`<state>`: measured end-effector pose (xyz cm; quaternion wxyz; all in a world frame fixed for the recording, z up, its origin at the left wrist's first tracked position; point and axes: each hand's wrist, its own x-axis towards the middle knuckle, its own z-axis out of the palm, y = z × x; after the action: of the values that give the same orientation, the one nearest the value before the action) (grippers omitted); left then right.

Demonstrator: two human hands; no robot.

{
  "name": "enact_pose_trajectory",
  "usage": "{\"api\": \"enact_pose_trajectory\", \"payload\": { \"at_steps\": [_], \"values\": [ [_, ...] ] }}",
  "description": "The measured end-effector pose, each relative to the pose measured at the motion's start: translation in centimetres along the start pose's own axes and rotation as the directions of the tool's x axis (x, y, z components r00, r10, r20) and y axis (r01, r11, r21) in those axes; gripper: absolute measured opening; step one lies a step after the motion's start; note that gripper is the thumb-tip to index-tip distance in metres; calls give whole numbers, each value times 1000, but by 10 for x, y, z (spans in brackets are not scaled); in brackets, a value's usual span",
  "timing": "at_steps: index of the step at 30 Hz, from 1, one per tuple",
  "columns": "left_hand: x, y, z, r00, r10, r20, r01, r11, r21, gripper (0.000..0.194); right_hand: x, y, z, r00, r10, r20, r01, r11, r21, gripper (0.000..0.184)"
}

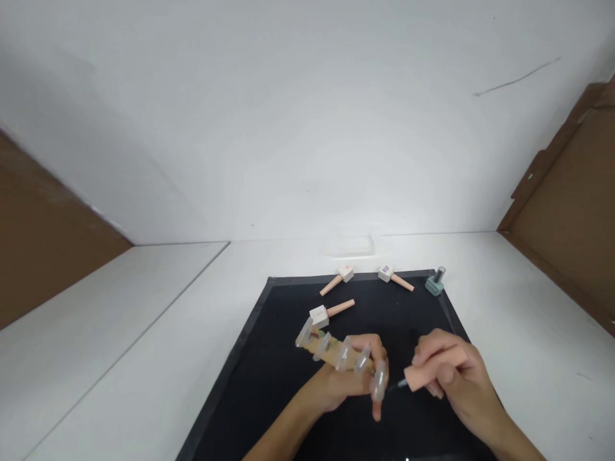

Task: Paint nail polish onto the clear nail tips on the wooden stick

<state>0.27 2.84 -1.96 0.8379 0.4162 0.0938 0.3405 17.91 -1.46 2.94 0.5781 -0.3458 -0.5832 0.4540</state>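
My left hand (pixel 339 383) is closed around a yellowish strip (pixel 332 349) that carries several clear false nails in a row. The false nail (pixel 379 379) at its near right end stands by a fingertip of this hand. In my right hand (pixel 473 381) is a nail polish brush, gripped by its peach cap handle (pixel 435 367). The thin brush stem points left, and its dark bristles come close to that end nail; whether they touch is unclear.
Past my left hand, a white nail polish bottle with peach cap (pixel 319 316) lies on the black mat (pixel 259 378). Two similar bottles (pixel 345 274) (pixel 385 273) lie at the back edge. A grey-green bottle (pixel 435 285) stands at the back right corner. Brown cardboard (pixel 571 211) flanks the white table.
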Motion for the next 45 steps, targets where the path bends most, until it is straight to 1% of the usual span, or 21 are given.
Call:
{"api": "enact_pose_trajectory", "payload": {
  "at_steps": [2, 4, 7, 9, 12, 17, 19, 21, 22, 23, 26, 27, 28, 31, 33, 35, 38, 39, 40, 42, 45],
  "values": [
    [1, 0, 1, 1000, -14, -10, 14, 1000, -16, 32, 0, 1, 1, 997, 52, 49, -54, 998, 41, 39],
    [1, -1, 2, 1000, -24, 3, 24, 999, -33, 34, -1, 3, 2, 995, 91, 31, -93, 993, 66, 37],
    [0, -3, 1, 999, -45, 29, 47, 997, -55, 36, -1, 8, 3, 995, 93, -37, -87, 984, 154, 36],
    [-1, -4, 1, 998, -50, 32, 51, 997, -51, 38, -1, 9, 3, 996, 87, -8, -83, 976, 199, 37],
    [-1, -4, 0, 999, -52, 9, 52, 999, -4, 39, 0, 9, 4, 993, 100, 63, -110, 976, 186, 38],
    [-2, -6, 0, 993, -95, 70, 97, 995, -31, 41, -2, 14, 4, 993, 108, -46, -94, 966, 240, 35],
    [-3, -7, 0, 993, -97, 72, 100, 995, -27, 41, -2, 14, 3, 996, 94, -8, -89, 965, 248, 35],
    [-2, -6, 0, 995, -95, 45, 94, 995, 9, 40, -2, 13, 3, 994, 90, 57, -100, 972, 213, 37],
    [-2, -6, 0, 995, -95, 34, 94, 995, 25, 39, -2, 12, 3, 993, 92, 67, -103, 977, 186, 37],
    [-2, -5, 0, 995, -98, 28, 97, 995, 35, 39, -2, 12, 2, 994, 94, 54, -101, 981, 163, 37],
    [-1, -6, -1, 994, -97, 59, 97, 995, 10, 40, -3, 13, 3, 995, 75, -72, -65, 988, 140, 35],
    [-1, -6, -2, 993, -96, 64, 96, 995, -1, 41, -3, 13, 3, 994, 60, -91, -47, 989, 138, 35],
    [0, -5, -2, 994, -94, 62, 94, 996, -2, 41, -2, 12, 3, 995, 45, -86, -33, 990, 134, 35],
    [2, -1, 0, 993, -118, 25, 117, 992, 50, 41, 0, 6, 4, 1000, -8, 15, 7, 996, 84, 35],
    [3, 1, 0, 991, -133, 1, 132, 986, 104, 41, 2, 3, 4, 999, -25, 48, 23, 999, 31, 35],
    [2, -1, -2, 990, -144, 0, 142, 980, 142, 41, 2, 3, 3, 1000, -19, 12, 20, 1000, -16, 34],
    [-2, -6, -6, 989, -146, 31, 141, 981, 131, 42, -1, 8, 1, 994, -12, -113, 9, 1000, -30, 34],
    [-2, -7, -7, 988, -148, 38, 142, 981, 128, 43, -2, 8, 1, 992, -20, -123, 17, 999, -29, 34],
    [-2, -7, -7, 988, -152, 37, 146, 980, 138, 44, -2, 8, 1, 993, -37, -114, 34, 999, -31, 34],
    [-1, -5, -6, 985, -172, 14, 167, 968, 185, 46, -2, 5, 2, 996, -76, -47, 74, 996, -58, 35],
    [3, -1, -1, 981, -192, -34, 194, 949, 248, 47, 2, -2, 2, 996, -85, 35, 89, 984, -154, 37]
  ]
}}
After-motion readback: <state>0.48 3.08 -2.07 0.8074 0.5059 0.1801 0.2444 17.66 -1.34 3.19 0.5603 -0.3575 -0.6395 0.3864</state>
